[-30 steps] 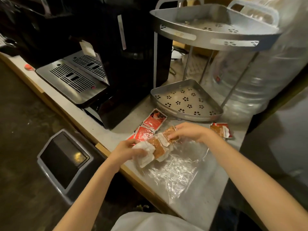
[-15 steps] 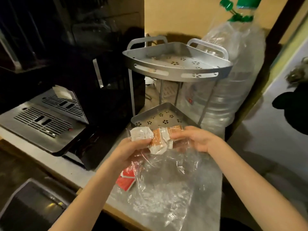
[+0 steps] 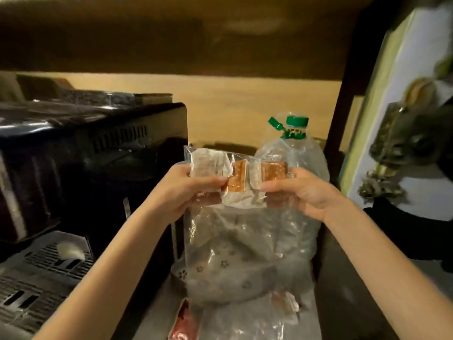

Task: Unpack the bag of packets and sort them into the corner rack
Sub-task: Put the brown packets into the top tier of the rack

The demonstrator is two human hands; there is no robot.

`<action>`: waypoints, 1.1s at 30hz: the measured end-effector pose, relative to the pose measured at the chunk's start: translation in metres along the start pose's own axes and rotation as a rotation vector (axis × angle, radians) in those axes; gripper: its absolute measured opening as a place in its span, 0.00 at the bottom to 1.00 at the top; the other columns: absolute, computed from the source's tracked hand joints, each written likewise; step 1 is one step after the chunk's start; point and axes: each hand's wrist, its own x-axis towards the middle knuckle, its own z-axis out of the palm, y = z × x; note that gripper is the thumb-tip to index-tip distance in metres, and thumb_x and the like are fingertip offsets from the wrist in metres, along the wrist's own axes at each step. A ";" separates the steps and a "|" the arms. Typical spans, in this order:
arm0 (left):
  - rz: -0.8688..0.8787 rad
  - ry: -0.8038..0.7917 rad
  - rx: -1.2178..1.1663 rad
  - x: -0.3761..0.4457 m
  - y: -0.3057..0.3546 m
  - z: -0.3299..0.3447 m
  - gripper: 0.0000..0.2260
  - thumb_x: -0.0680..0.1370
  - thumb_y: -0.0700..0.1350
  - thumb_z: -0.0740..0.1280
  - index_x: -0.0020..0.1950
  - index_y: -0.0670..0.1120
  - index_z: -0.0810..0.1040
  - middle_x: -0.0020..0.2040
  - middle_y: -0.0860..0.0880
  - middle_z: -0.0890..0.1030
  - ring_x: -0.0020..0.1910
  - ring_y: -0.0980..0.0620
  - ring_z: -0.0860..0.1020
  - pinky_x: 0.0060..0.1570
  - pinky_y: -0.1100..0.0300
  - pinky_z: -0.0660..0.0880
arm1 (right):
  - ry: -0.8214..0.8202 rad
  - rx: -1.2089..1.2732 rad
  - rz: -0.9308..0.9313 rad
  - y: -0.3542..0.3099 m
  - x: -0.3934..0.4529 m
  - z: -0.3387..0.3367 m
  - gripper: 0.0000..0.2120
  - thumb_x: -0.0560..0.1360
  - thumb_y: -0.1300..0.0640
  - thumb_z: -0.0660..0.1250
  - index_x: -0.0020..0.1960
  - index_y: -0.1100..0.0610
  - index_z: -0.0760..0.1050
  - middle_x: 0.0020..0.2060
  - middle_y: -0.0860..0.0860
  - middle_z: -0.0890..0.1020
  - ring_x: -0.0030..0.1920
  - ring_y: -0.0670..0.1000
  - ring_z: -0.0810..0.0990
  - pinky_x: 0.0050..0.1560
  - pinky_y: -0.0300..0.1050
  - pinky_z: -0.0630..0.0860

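I hold a clear plastic bag (image 3: 235,231) up in front of me. My left hand (image 3: 188,190) grips its upper left part and my right hand (image 3: 299,190) grips its upper right part. Several white and orange packets (image 3: 237,175) are bunched inside the bag at the top, between my two hands. The empty part of the bag hangs down. Through the plastic I see the grey corner rack (image 3: 220,266) with flower-shaped holes, mostly hidden behind the bag. A red packet (image 3: 183,325) lies on the counter below.
A black coffee machine (image 3: 85,168) stands at the left, its grey drip tray (image 3: 41,278) jutting out low. A large clear water bottle with a green cap (image 3: 296,123) stands behind the bag. A dark post (image 3: 343,94) rises at the right.
Both hands have lifted the bag with its packets up from the counter to eye level. My view has tilted upward, so the rack now sits low behind the bag.
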 end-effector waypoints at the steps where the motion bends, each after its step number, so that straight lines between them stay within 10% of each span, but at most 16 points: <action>1: 0.021 -0.004 0.005 0.008 0.011 0.000 0.10 0.62 0.38 0.72 0.41 0.37 0.79 0.36 0.45 0.84 0.34 0.51 0.83 0.30 0.63 0.78 | 0.040 0.010 -0.025 -0.011 0.003 0.000 0.26 0.58 0.65 0.74 0.56 0.64 0.74 0.36 0.56 0.85 0.33 0.52 0.83 0.32 0.42 0.82; 9: 0.286 -0.041 0.121 0.050 0.123 0.005 0.14 0.59 0.41 0.72 0.44 0.42 0.79 0.39 0.47 0.84 0.36 0.53 0.84 0.32 0.63 0.80 | 0.158 -0.074 -0.358 -0.114 0.009 -0.002 0.11 0.65 0.67 0.72 0.47 0.61 0.79 0.36 0.53 0.85 0.33 0.49 0.84 0.32 0.39 0.80; 20: 0.666 -0.031 0.257 0.081 0.242 0.009 0.09 0.67 0.36 0.71 0.45 0.45 0.79 0.36 0.51 0.84 0.38 0.55 0.83 0.36 0.63 0.81 | 0.304 -0.095 -0.777 -0.221 0.023 -0.003 0.14 0.61 0.63 0.76 0.44 0.55 0.79 0.38 0.52 0.85 0.40 0.51 0.85 0.40 0.45 0.81; 33: 0.653 -0.024 0.279 0.121 0.229 -0.017 0.08 0.70 0.36 0.70 0.47 0.45 0.79 0.43 0.49 0.83 0.40 0.55 0.82 0.40 0.64 0.80 | 0.272 0.011 -0.670 -0.214 0.066 0.006 0.11 0.64 0.66 0.75 0.43 0.56 0.78 0.37 0.53 0.85 0.35 0.49 0.85 0.33 0.41 0.80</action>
